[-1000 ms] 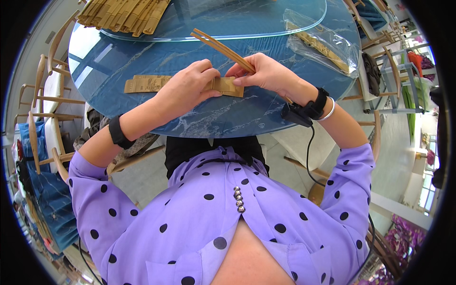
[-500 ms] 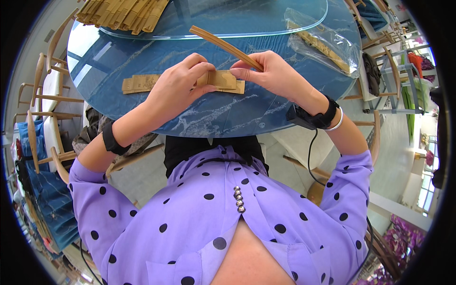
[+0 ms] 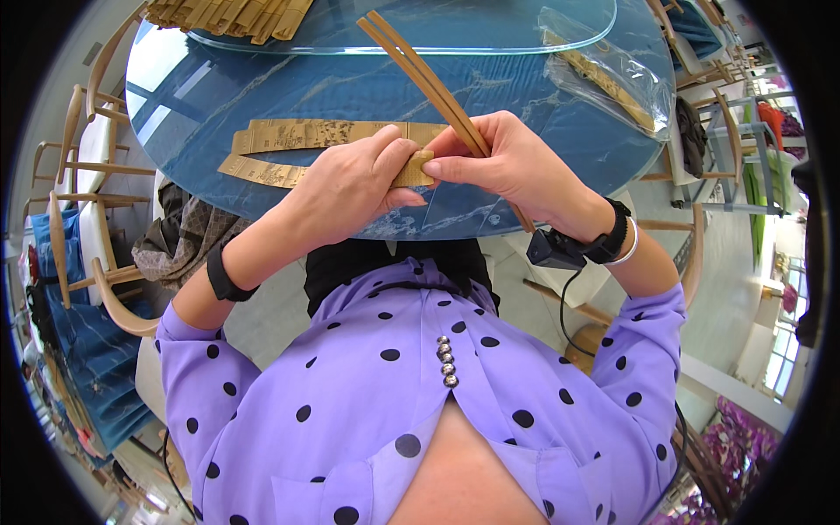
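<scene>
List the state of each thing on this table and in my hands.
Wooden chopsticks: held slanted in the right hand
Brown paper piece: pinched between left hand and right, apparently folded
Far brown paper strip: laid out, partly hidden
Near brown paper strip: left end showing
Paper strip pile: heaped, cut off by frame
Clear plastic bag: crumpled, brown contents inside

Has swung the wooden chopsticks [image 3: 429, 83] steeper in the right hand [image 3: 512, 162] than half a second ago, bringing their lower ends into view below the wrist side. Has drawn the left hand [image 3: 359, 179] closer to the table's near edge. Has parted the overlapped paper strips, leaving a far strip [image 3: 306, 134] and a near strip [image 3: 262, 171], and raised a short paper end [image 3: 413, 170] (flat before) between both hands' fingers.
</scene>
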A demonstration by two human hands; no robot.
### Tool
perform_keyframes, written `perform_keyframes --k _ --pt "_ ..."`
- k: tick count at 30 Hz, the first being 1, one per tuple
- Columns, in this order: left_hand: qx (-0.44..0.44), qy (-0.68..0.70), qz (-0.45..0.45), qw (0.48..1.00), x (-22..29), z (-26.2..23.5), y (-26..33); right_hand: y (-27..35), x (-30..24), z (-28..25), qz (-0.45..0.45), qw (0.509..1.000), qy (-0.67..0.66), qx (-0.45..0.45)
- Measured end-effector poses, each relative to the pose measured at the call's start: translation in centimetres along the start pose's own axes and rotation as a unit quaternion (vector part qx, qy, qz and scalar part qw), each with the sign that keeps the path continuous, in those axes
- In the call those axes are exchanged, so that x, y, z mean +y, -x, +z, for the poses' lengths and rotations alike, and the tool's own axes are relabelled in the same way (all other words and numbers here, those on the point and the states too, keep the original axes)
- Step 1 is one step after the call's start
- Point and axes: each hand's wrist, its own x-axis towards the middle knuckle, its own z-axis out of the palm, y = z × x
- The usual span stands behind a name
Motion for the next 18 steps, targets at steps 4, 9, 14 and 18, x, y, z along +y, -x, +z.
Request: perform_keyframes --k 4,9,14,18 --pt "0.008 -0.038 0.031 0.999 0.5 -0.3 0.0 -0.2 0.9 0.2 0.0 0.999 -0.016 -0.036" --pt "0.037 -0.07 0.047 0.996 0.5 -0.2 -0.1 0.1 0.0 0.5 0.044 0.998 -0.044 -0.031" --pt "0.023 -0.097 0.06 0.993 1.1 -0.1 -0.5 -0.3 1.3 0.6 0.012 0.999 -0.032 -0.03" --pt "0.029 -0.133 0.075 0.988 1.3 -0.1 -0.4 -0.4 1.5 0.6 0.014 1.0 0.0 -0.023"
